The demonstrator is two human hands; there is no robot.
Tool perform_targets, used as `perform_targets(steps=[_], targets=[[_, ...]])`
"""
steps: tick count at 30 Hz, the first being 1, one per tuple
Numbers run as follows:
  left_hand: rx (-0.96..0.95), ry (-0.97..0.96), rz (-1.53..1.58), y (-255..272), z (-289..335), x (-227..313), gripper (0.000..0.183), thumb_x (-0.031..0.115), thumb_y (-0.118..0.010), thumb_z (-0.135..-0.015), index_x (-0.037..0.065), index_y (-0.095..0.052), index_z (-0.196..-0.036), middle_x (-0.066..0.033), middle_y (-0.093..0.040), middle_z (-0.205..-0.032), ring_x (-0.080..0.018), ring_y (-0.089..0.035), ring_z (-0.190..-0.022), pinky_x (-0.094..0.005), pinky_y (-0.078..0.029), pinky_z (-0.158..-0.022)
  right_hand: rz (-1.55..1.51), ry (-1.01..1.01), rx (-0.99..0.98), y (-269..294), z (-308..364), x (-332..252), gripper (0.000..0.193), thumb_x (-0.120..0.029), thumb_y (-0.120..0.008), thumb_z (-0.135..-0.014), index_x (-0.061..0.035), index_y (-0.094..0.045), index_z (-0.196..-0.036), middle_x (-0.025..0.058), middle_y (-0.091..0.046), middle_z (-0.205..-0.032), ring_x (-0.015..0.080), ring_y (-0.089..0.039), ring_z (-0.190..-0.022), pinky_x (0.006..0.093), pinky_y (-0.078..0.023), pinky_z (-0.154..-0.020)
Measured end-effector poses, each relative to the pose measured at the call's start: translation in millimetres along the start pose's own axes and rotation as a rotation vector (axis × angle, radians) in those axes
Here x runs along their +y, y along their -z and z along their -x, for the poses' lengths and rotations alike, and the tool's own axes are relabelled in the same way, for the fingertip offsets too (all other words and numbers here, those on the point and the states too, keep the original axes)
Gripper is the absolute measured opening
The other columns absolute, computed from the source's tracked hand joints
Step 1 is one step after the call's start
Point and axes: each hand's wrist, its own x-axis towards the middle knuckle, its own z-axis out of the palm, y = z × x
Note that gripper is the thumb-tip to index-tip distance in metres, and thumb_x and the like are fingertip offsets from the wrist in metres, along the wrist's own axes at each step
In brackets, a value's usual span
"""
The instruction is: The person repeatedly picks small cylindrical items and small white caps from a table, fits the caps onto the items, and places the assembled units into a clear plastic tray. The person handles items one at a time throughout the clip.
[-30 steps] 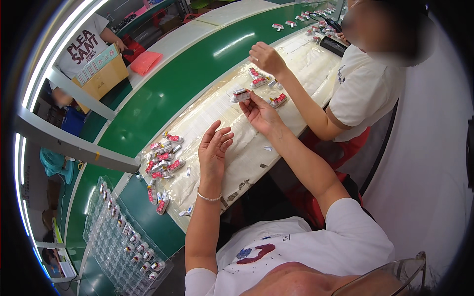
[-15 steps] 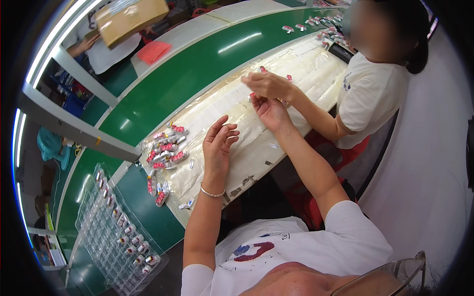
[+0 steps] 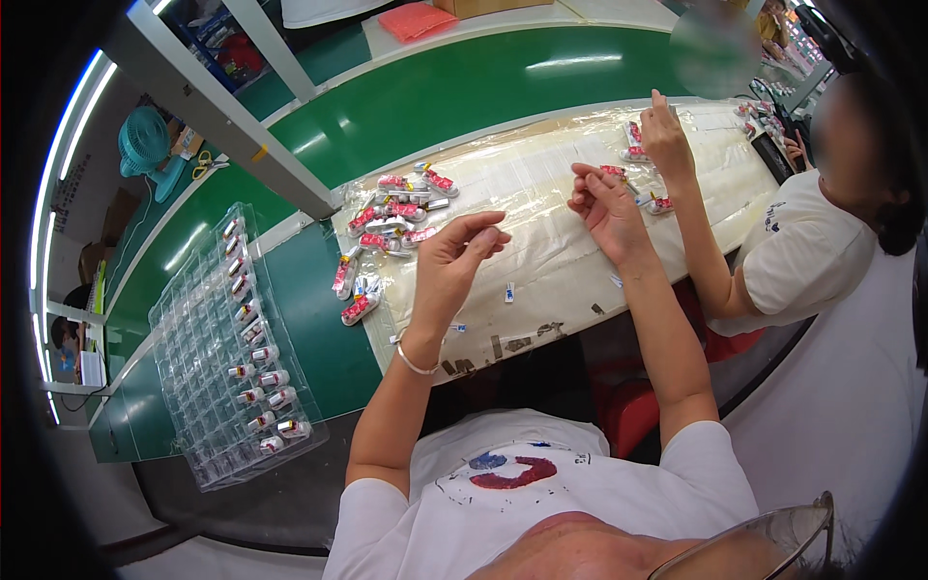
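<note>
My left hand [image 3: 454,263] hovers over the pale, film-covered worktop [image 3: 541,256], fingers curved and thumb apart, with nothing visible in it. It is nearest a heap of small white containers with red labels [image 3: 401,210], to its left. My right hand [image 3: 609,215] is raised farther right, palm partly up and fingers loosely bent; I see nothing held there. Just beyond it lie a few more red-labelled containers [image 3: 661,205], close to a co-worker's raised hand [image 3: 667,145]. A small white-and-blue slip [image 3: 509,292] rests on the worktop between my forearms.
A clear compartment tray [image 3: 198,353] at left holds several small containers along its right side. A grey metal post [image 3: 232,111] rises beside the heap. Beyond runs a green surface [image 3: 464,106]. The co-worker [image 3: 802,232] sits at right. A teal fan [image 3: 145,145] stands far left.
The view has swung, so the worktop sits farther right in it. My right hand has drawn apart from the co-worker's hand, which is now raised farther right.
</note>
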Motion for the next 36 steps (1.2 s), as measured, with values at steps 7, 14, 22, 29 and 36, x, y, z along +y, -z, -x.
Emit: perform_targets(steps=[7,14,22,29,36], targets=[[0.103,0.088,-0.057,33.8,13.3,-14.6,0.022,0.01,-0.06,-0.095,0.0,-0.067,-0.113,-0.0072,-0.071,-0.092,-0.0108,-0.066,-0.083,-0.0232,-0.052,-0.076,0.741,0.002,-0.1,-75.2,-31.2,34.7,0.026,-0.017,-0.065,-0.091,-0.0031,-0.068,-0.112,0.0011,-0.065,-0.092,0.0097,-0.06,-0.08,0.0224,-0.05,-0.077],[0.134,0.075,-0.047,33.0,14.7,-19.9,0.02,0.008,-0.059,-0.094,-0.001,-0.068,-0.11,-0.0075,-0.071,-0.091,-0.0108,-0.065,-0.08,-0.0235,-0.052,-0.074,1.379,0.504,-0.046,-107.2,-76.2,86.4,0.035,-0.028,-0.072,-0.08,-0.0033,-0.068,-0.104,0.013,-0.062,-0.095,0.027,-0.063,-0.088,0.0353,-0.051,-0.081],[0.158,0.05,-0.051,30.2,14.4,-20.8,0.021,0.009,-0.062,-0.093,0.0,-0.068,-0.11,-0.0072,-0.071,-0.089,-0.0119,-0.065,-0.078,-0.0248,-0.052,-0.071,1.319,0.419,-0.03,-98.3,-70.7,82.6,0.026,-0.027,-0.068,-0.084,-0.0029,-0.069,-0.092,0.0111,-0.062,-0.096,0.0288,-0.063,-0.089,0.0386,-0.051,-0.081],[0.185,0.029,-0.055,29.4,15.6,-20.1,0.019,0.007,-0.06,-0.094,-0.002,-0.067,-0.11,-0.0088,-0.07,-0.089,-0.0136,-0.066,-0.08,-0.0253,-0.053,-0.074,1.171,0.513,-0.057,-98.0,-56.3,58.9,0.021,-0.019,-0.071,-0.083,-0.0032,-0.069,-0.096,0.0088,-0.063,-0.089,0.0205,-0.063,-0.075,0.0319,-0.051,-0.068],[0.198,0.026,-0.01,22.8,13.9,-17.8,0.037,0.021,-0.053,-0.099,-0.001,-0.053,-0.13,-0.0126,-0.064,-0.115,-0.0172,-0.065,-0.096,-0.0264,-0.052,-0.082,1.136,0.718,-0.176,-104.3,-25.3,39.5,0.019,-0.016,-0.07,-0.083,-0.0029,-0.068,-0.097,0.0085,-0.063,-0.09,0.0234,-0.064,-0.079,0.0335,-0.051,-0.067]])
